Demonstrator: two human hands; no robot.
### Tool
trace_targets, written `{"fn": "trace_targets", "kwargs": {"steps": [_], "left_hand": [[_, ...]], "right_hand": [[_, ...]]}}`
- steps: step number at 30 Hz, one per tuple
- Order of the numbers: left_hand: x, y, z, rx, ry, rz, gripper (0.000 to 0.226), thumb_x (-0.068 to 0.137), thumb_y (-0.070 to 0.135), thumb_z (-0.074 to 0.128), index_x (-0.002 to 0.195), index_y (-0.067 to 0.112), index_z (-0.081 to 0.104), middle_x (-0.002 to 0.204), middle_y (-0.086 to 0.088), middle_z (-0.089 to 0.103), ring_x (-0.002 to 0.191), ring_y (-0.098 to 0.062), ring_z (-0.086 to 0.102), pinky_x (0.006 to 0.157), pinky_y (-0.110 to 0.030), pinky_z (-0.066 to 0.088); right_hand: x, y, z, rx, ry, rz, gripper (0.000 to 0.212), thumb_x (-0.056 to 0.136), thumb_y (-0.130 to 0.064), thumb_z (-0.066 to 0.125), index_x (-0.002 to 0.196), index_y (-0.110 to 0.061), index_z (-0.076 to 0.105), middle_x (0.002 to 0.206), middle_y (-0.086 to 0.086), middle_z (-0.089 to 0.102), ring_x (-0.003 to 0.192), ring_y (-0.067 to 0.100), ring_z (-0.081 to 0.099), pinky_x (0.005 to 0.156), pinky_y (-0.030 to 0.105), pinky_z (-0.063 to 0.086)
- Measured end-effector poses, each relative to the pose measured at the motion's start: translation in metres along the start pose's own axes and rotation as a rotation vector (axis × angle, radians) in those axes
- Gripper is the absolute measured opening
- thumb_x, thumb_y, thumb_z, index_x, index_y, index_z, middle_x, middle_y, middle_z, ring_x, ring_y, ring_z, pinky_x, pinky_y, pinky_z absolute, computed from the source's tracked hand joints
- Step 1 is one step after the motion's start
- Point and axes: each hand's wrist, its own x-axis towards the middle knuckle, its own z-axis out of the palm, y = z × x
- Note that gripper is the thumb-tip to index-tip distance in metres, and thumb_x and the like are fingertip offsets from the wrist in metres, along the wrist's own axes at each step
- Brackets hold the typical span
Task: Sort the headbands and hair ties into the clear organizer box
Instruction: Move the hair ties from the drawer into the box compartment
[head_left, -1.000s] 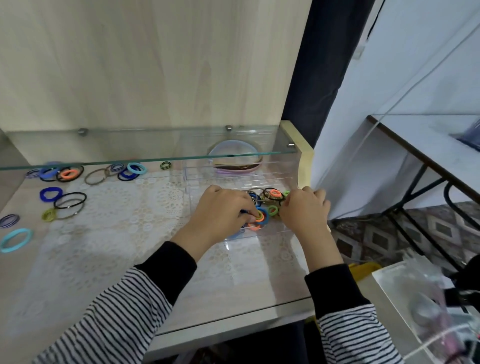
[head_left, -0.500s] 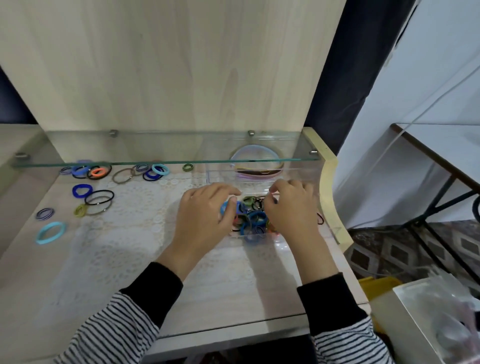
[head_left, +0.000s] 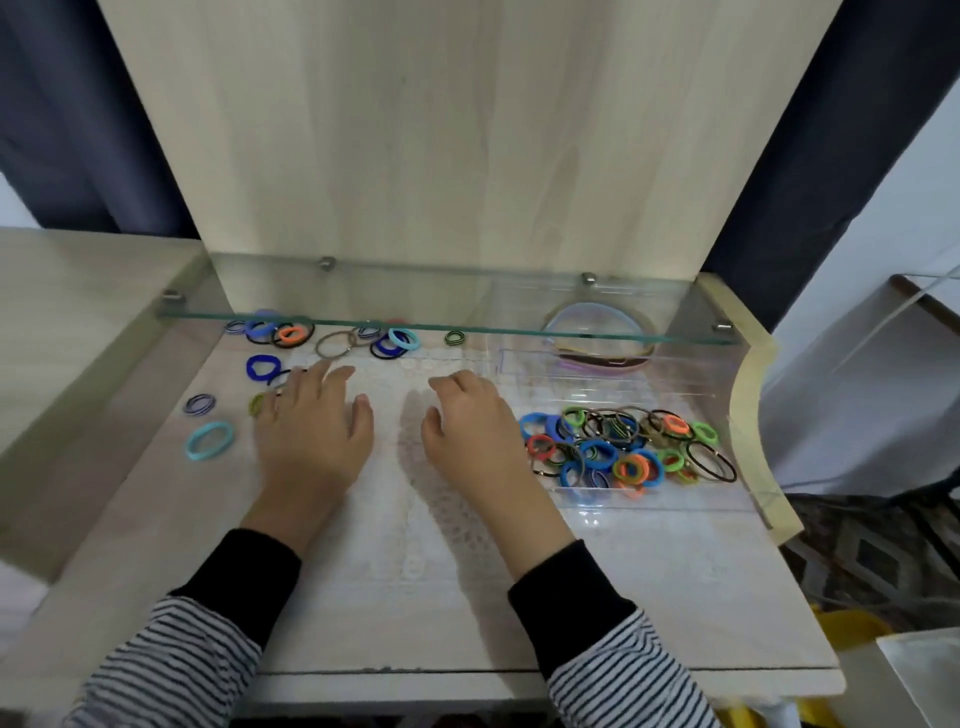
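Ties: loose ones lie on the tabletop at my left. A heap sits in the box at my right, with headbands in its rear compartment.
Handling: I judge them light, soft and stretchy, so I can pinch any part of the ring.
Left hand: fingers spread, lying over a black and a green tie, gripping nothing.
Right hand: relaxed, loosely curled, empty, just beside the box.

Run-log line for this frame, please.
left hand open over loose hair ties | right hand open, empty | clear organizer box: sorted ties in front compartment
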Motion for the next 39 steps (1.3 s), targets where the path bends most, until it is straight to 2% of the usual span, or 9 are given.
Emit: {"fn": "trace_targets", "kwargs": {"steps": [3, 5, 9, 14, 17, 23, 27, 33, 39], "left_hand": [[0.000, -0.021, 0.007, 0.078, 0.045, -0.001, 0.054, 0.087, 0.038, 0.039, 0.128, 0.010, 0.059, 0.140, -0.017, 0.053, 0.131, -0.039, 0.045, 0.109, -0.055, 0.028], [-0.001, -0.033, 0.010, 0.112, 0.100, 0.002, 0.051, 0.089, 0.036, 0.040, 0.126, 0.007, 0.060, 0.138, -0.020, 0.054, 0.129, -0.042, 0.047, 0.106, -0.058, 0.029], [0.006, -0.053, 0.020, 0.189, 0.223, 0.041, 0.042, 0.093, 0.030, 0.041, 0.120, 0.006, 0.062, 0.131, -0.021, 0.058, 0.119, -0.044, 0.053, 0.100, -0.058, 0.034], [0.016, -0.070, 0.023, 0.144, 0.336, 0.073, 0.042, 0.081, 0.018, 0.041, 0.113, 0.008, 0.067, 0.114, -0.016, 0.067, 0.100, -0.036, 0.062, 0.087, -0.049, 0.041], [0.015, -0.068, 0.022, 0.127, 0.396, 0.075, 0.036, 0.077, 0.015, 0.046, 0.104, 0.010, 0.069, 0.101, -0.013, 0.067, 0.087, -0.033, 0.061, 0.077, -0.042, 0.041], [0.014, -0.066, 0.017, 0.039, 0.378, 0.001, 0.020, 0.078, 0.018, 0.059, 0.091, 0.019, 0.073, 0.101, -0.004, 0.071, 0.086, -0.027, 0.064, 0.085, -0.043, 0.040], [0.014, -0.065, 0.012, -0.006, 0.293, -0.076, 0.019, 0.079, 0.026, 0.056, 0.090, 0.025, 0.072, 0.097, 0.000, 0.070, 0.088, -0.024, 0.064, 0.088, -0.043, 0.042], [0.016, -0.065, 0.013, -0.007, 0.261, -0.087, 0.018, 0.080, 0.029, 0.055, 0.089, 0.026, 0.071, 0.101, 0.002, 0.070, 0.093, -0.022, 0.064, 0.089, -0.042, 0.040], [0.016, -0.065, 0.013, -0.044, 0.262, -0.050, 0.018, 0.082, 0.029, 0.056, 0.091, 0.027, 0.071, 0.108, 0.005, 0.068, 0.099, -0.019, 0.064, 0.088, -0.041, 0.039]], "right_hand": [[0.004, -0.003, 0.017, -0.024, -0.094, 0.021, 0.031, 0.090, -0.019, 0.044, 0.117, -0.007, 0.054, 0.115, 0.011, 0.054, 0.107, 0.030, 0.049, 0.084, 0.038, 0.040], [0.004, -0.004, 0.029, -0.040, -0.142, 0.056, 0.033, 0.092, -0.023, 0.043, 0.119, -0.007, 0.051, 0.121, 0.011, 0.051, 0.115, 0.031, 0.045, 0.093, 0.038, 0.037], [0.008, -0.006, 0.046, -0.044, -0.202, 0.100, 0.055, 0.098, -0.035, 0.035, 0.146, -0.009, 0.026, 0.156, 0.013, 0.018, 0.143, 0.030, 0.012, 0.116, 0.043, 0.009], [0.022, -0.009, 0.055, -0.042, -0.235, 0.123, 0.061, 0.100, -0.039, 0.029, 0.150, -0.009, 0.013, 0.158, 0.015, 0.003, 0.145, 0.031, 0.001, 0.118, 0.044, 0.000], [0.029, -0.012, 0.060, -0.029, -0.215, 0.129, 0.061, 0.098, -0.036, 0.030, 0.150, -0.006, 0.014, 0.158, 0.017, 0.005, 0.145, 0.031, 0.002, 0.118, 0.043, 0.001], [0.050, -0.018, 0.071, 0.013, -0.131, 0.163, 0.062, 0.095, -0.031, 0.035, 0.148, -0.002, 0.018, 0.152, 0.017, 0.023, 0.140, 0.031, 0.019, 0.116, 0.042, 0.014], [0.067, -0.020, 0.075, -0.083, 0.015, 0.194, 0.058, 0.092, -0.030, 0.040, 0.143, -0.005, 0.028, 0.130, 0.012, 0.043, 0.114, 0.028, 0.040, 0.094, 0.039, 0.031], [0.083, -0.018, 0.082, -0.156, 0.070, 0.244, 0.050, 0.088, -0.031, 0.040, 0.133, -0.010, 0.042, 0.121, 0.014, 0.048, 0.106, 0.030, 0.043, 0.086, 0.041, 0.034], [0.088, -0.014, 0.082, -0.152, 0.044, 0.262, 0.045, 0.092, -0.030, 0.037, 0.136, -0.018, 0.040, 0.128, 0.015, 0.044, 0.117, 0.033, 0.038, 0.092, 0.043, 0.032]]}}
